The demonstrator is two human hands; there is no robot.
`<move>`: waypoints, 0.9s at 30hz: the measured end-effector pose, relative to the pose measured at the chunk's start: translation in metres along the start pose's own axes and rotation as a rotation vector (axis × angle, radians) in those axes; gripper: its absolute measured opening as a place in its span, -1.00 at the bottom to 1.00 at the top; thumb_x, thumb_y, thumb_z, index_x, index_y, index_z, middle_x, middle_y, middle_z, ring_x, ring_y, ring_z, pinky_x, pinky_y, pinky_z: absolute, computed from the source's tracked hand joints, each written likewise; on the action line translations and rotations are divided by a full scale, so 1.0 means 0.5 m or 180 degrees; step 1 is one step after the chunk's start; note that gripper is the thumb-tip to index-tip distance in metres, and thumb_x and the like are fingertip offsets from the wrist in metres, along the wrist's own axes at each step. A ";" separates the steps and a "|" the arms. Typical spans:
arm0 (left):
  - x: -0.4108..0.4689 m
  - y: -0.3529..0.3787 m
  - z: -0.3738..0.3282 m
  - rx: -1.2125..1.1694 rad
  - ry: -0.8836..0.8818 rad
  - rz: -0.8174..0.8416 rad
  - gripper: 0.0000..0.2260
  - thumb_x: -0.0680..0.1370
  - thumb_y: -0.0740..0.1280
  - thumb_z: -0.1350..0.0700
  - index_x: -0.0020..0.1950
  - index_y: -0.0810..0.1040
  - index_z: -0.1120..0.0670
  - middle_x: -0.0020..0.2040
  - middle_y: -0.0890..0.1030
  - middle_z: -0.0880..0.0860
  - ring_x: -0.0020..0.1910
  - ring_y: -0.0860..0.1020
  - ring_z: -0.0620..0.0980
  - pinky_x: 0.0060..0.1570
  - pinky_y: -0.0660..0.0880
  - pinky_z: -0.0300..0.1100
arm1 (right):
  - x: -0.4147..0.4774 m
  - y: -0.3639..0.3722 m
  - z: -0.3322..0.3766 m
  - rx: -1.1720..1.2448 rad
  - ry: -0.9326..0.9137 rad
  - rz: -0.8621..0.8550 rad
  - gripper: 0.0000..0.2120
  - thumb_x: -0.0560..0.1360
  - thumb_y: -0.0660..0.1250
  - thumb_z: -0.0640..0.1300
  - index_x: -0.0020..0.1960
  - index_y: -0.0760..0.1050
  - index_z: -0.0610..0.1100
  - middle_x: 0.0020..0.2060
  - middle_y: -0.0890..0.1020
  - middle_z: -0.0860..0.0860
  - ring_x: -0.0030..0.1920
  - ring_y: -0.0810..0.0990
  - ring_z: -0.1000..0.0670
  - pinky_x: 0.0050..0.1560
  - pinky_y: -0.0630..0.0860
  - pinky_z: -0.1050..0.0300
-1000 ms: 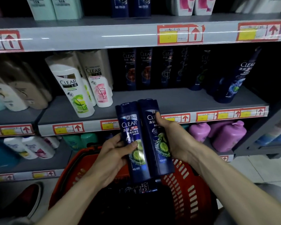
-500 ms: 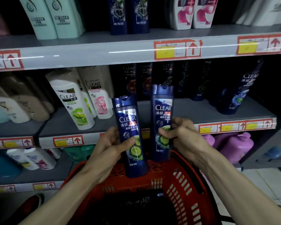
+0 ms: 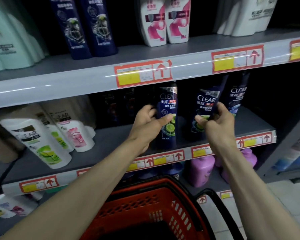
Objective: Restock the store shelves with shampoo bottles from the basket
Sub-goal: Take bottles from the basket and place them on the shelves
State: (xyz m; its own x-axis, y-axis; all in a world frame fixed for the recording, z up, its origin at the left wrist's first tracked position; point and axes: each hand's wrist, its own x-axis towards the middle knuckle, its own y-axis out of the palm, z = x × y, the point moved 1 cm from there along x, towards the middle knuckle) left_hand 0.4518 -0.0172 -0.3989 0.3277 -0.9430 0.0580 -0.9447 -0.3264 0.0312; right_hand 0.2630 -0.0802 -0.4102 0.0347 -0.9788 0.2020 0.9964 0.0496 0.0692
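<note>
Grips glossy navy bottle [image 3: 168, 108], slim and upright, at front of matte grey shelf [image 3: 111, 141] with left hand [image 3: 148, 124]; pinches second bottle [image 3: 207, 101], tilted, just beside with right hand [image 3: 216, 123]. Stands over red slotted plastic basket [image 3: 142, 203].

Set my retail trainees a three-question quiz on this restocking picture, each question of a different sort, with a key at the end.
1. True or false: the red basket stands on the middle shelf.
2. The right-hand bottle, gripped by the right hand, is: A upright; B tilted; C lying flat.
3. Short answer: which fruit is pictured on the left-hand bottle, gripped by the left hand?
Key: 1 false; 2 B; 3 lime.
</note>
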 end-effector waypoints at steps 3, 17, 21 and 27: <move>0.034 0.030 0.024 0.0164 0.0172 -0.0060 -0.76 0.55 0.49 0.27 0.11 0.53 0.03 0.00 0.75 -0.11 0.02 0.70 -0.19 -0.06 0.60 -0.33 | 0.003 0.006 -0.023 -0.0100 0.0016 -0.0086 -0.50 0.52 0.42 -0.43 0.41 0.43 -0.18 0.11 0.70 -0.09 0.05 0.70 -0.01 0.18 0.65 -0.08; 0.057 0.056 0.086 0.1175 0.0303 0.0250 -0.53 0.61 0.39 -0.10 0.40 0.25 -0.07 0.39 0.44 -0.20 0.40 0.40 -0.17 0.40 0.37 -0.08 | -0.015 -0.015 -0.042 -0.0733 -0.0151 0.0159 -0.45 0.63 0.35 -0.24 0.57 0.31 -0.02 0.21 0.61 0.16 0.22 0.59 0.19 0.33 0.52 0.07; 0.040 0.032 0.096 0.1275 0.0139 -0.0304 -0.48 0.61 0.44 0.03 0.53 0.35 0.01 0.40 0.54 -0.02 0.25 0.56 -0.09 0.24 0.55 -0.12 | -0.046 -0.025 -0.052 -0.0937 0.0180 -0.0258 -0.40 0.53 0.50 -0.12 0.51 0.37 -0.10 0.25 0.59 0.04 0.28 0.58 0.04 0.24 0.45 0.20; 0.030 0.058 0.102 0.1396 0.0402 -0.0574 -0.61 0.58 0.48 0.08 0.41 0.56 0.01 0.10 0.68 -0.13 0.12 0.64 -0.17 0.19 0.59 -0.22 | -0.059 -0.013 -0.077 -0.1846 -0.0299 -0.0321 -0.34 0.42 0.59 0.06 0.40 0.43 -0.15 0.21 0.59 -0.05 0.21 0.57 -0.06 0.14 0.45 0.17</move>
State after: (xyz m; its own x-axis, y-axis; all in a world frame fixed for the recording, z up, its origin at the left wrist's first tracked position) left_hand 0.4286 -0.0442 -0.4481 0.4596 -0.8625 0.2117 -0.7793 -0.5060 -0.3697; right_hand 0.2582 -0.0592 -0.4542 -0.0431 -0.9499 0.3095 0.8751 -0.1854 -0.4471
